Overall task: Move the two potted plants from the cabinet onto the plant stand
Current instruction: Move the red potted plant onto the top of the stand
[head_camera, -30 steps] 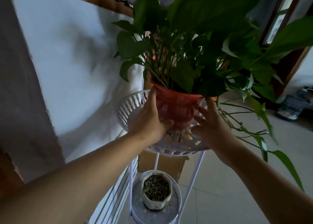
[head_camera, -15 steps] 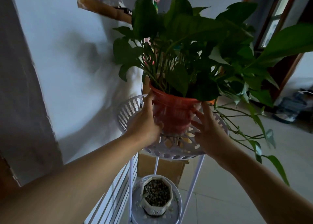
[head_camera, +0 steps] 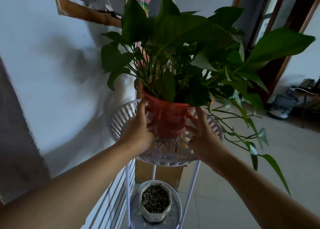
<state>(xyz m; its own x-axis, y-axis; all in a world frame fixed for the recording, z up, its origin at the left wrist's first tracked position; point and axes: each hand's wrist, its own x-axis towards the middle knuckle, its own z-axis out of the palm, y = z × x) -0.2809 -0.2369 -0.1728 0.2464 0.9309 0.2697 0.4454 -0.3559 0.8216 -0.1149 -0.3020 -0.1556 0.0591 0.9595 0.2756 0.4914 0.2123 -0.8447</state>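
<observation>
— Two pots in sight, then?

— Two; one red pot point(head_camera: 167, 120) full of broad green leaves point(head_camera: 174, 43), and one small white pot point(head_camera: 156, 202) topped with brown pebbles; no third pot shows.

— Where does each one sit?

— Both are on the white plant stand point(head_camera: 188, 180); it has two round tiers that I can count; the red pot is upright in the upper basket point(head_camera: 121, 114), whose rim is cut with slots; the white pot rests on the lower tray point(head_camera: 176, 215), near its middle.

— And the hands?

— Two bare hands, one each side of the red pot; the left hand point(head_camera: 138, 130) is pressed against the pot's left wall, thumb up at the rim, the other fingers curled round out of view; the right hand point(head_camera: 201, 131) lies against the right wall, its fingers point(head_camera: 192, 119) spread apart and laid on the plastic; so the pot is held between two palms.

— Is the pot's base touching the basket floor?

— Close to it or on it; I cannot tell which; the hands hide the bottom edge.

— Anything trailing?

— Several thin stems hang over the right side past the basket, each ending in a leaf; behind the stand one brown cardboard box point(head_camera: 159, 173) stands on the tiled floor point(head_camera: 294, 159); one wooden frame point(head_camera: 83, 8) hangs on the white wall point(head_camera: 43, 64) at upper left.
</observation>
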